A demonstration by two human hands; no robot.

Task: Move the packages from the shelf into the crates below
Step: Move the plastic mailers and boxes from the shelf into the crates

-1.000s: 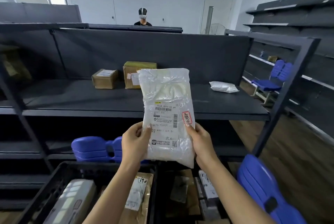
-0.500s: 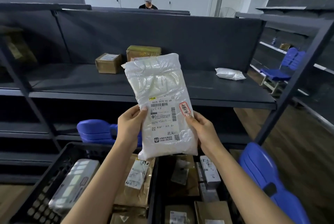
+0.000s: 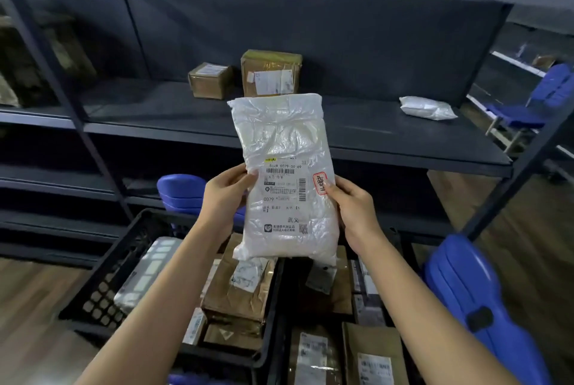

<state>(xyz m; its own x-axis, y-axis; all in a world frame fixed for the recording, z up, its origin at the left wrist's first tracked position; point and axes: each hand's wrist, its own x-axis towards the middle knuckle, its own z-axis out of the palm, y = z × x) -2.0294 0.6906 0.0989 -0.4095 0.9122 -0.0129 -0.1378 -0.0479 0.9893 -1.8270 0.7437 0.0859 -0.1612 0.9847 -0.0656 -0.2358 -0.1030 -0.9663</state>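
The left hand (image 3: 228, 195) and right hand (image 3: 354, 207) pinch the white package (image 3: 285, 142) upright by its side edges, clear of the shelf (image 3: 357, 136) at 12 o'clock, so the carry seems midway and next means lowering it into the crates (image 3: 102, 285) at 6 o'clock.

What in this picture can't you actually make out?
All in the head view:
- What the bag contains: its wrap is opaque.
- Fine print on its label: too small and blurred.
- Fingers of the left hand and right hand behind the bag: hidden by it.
- Right crate: cut off by the bottom edge, partly covered by the bag and right arm.
- Labels on the small box and big box: too small.
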